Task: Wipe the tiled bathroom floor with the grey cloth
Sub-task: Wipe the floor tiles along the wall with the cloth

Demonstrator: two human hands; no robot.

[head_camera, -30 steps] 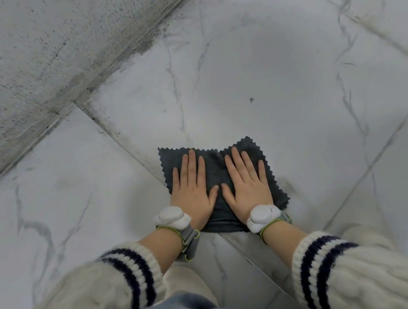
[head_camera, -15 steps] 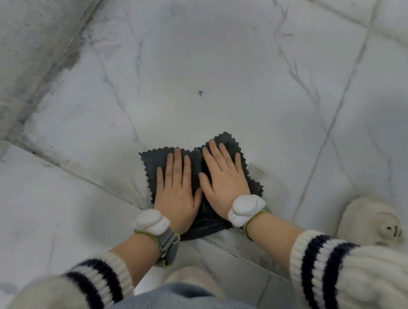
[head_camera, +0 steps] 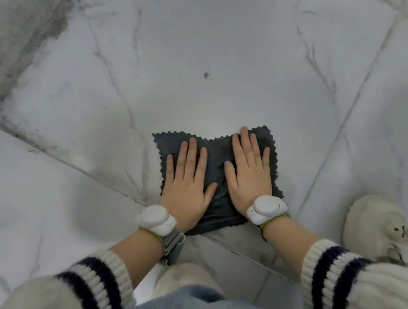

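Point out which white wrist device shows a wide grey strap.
The left wrist's device: a wide grey strap hangs beneath it. The right wrist's device shows only a thin yellow-green band.

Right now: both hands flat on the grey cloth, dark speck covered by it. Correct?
No: the head view shows the dark speck bare on the tile, beyond the grey cloth and its far edge. The left hand and right hand do press flat on it.

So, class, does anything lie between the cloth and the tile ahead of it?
Nothing blocks it. The left hand and right hand press flat on the grey cloth; ahead, the floor shows only a small dark speck. The slipper sits off to the right.
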